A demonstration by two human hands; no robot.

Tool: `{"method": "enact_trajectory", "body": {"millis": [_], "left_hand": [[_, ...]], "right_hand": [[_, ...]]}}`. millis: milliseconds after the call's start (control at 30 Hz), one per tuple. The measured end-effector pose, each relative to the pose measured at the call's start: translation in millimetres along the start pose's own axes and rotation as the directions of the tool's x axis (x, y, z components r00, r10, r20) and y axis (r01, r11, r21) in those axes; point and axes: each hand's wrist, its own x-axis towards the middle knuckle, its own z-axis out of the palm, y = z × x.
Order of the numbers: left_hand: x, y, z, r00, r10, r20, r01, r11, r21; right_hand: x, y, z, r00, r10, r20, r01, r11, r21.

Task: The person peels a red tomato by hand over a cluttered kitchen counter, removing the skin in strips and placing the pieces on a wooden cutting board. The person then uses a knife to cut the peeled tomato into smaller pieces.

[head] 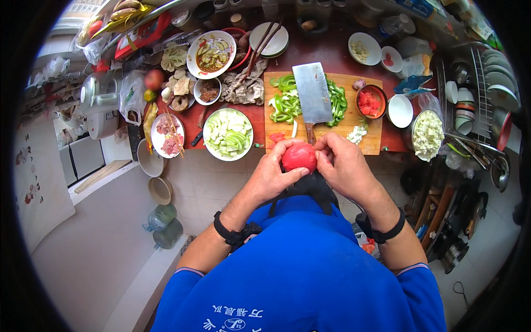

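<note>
A red tomato with a wet, smooth surface sits in my left hand, thumb below it and fingers around its left side. The bent fingers and thumb of my right hand pinch at the tomato's right edge; whether loose skin is between them cannot be made out. Just beyond my hands lies a cleaver on a wooden cutting board, its handle towards me. Sliced green pepper lies on both sides of the blade. Chopped tomato and chopped garlic rest near the board's front edge.
A bowl of diced tomato stands on the board's right side, beside a white bowl. Shredded cabbage fills a bowl farther right. Leftward are sliced green vegetable, a plate of sliced meat with chopsticks, and a small knife.
</note>
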Motion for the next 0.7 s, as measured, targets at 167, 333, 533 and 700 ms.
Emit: {"method": "enact_trajectory", "body": {"millis": [167, 333, 533, 700], "left_hand": [[-0.1, 2.6, -13.4, 1.0, 0.021, -0.008, -0.02, 0.993, 0.119], [-1.8, 0.1, -24.0, 0.999, 0.033, 0.028, -0.037, 0.987, 0.156], [-5.2, -6.5, -37.1, 0.999, 0.002, 0.052, -0.007, 0.996, 0.093], [-6.8, -7.9, -49.0, 0.996, 0.001, 0.087, -0.005, 0.999, 0.047]], "right_hand": [[5.6, -8.9, 14.0, 1.0, 0.014, -0.013, -0.015, 0.997, -0.069], [15.6, -10.4, 24.4, 0.999, -0.045, -0.005, 0.042, 0.974, -0.224], [19.7, -15.2, 32.3, 0.996, 0.085, 0.011, -0.083, 0.988, -0.131], [23.6, -5.2, 43.2, 0.996, 0.089, -0.024, -0.091, 0.987, -0.13]]}}
